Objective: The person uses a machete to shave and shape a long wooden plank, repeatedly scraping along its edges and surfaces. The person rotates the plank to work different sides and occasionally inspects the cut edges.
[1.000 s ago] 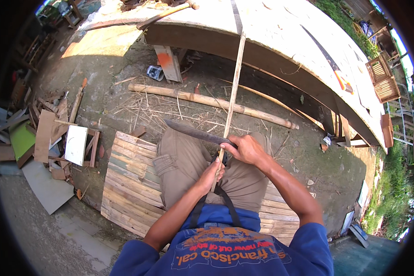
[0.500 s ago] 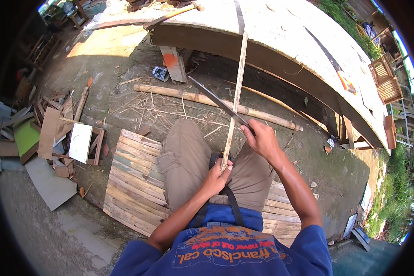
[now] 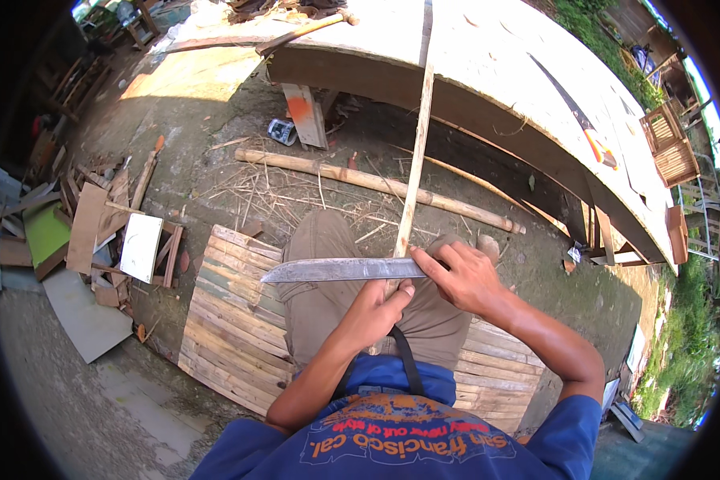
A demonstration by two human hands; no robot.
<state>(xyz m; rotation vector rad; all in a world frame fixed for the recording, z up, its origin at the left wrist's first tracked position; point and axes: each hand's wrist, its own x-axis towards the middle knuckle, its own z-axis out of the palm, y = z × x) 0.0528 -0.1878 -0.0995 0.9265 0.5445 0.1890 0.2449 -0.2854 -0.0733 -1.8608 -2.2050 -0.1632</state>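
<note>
A long, thin strip of bamboo or wood (image 3: 416, 168) runs from my lap up to the edge of the pale worktable. My left hand (image 3: 372, 314) is closed around its lower part, thumb along the strip. My right hand (image 3: 462, 276) grips a large knife (image 3: 328, 270), whose handle is hidden in the fingers. The broad grey blade lies flat across the strip, just above my left hand, with its tip pointing left over my thigh.
The worktable (image 3: 488, 64) carries a hammer (image 3: 308, 32) and a handsaw (image 3: 572, 112). A bamboo pole (image 3: 376, 184) lies on the ground beyond my knees, near a can (image 3: 281, 131). Wood scraps (image 3: 108, 232) are piled at left; bamboo slats (image 3: 236, 320) lie beneath me.
The knife has come down toward me and turned from a slant to nearly level. My left hand sits further up the strip, whose lower end now reaches further into my lap.
</note>
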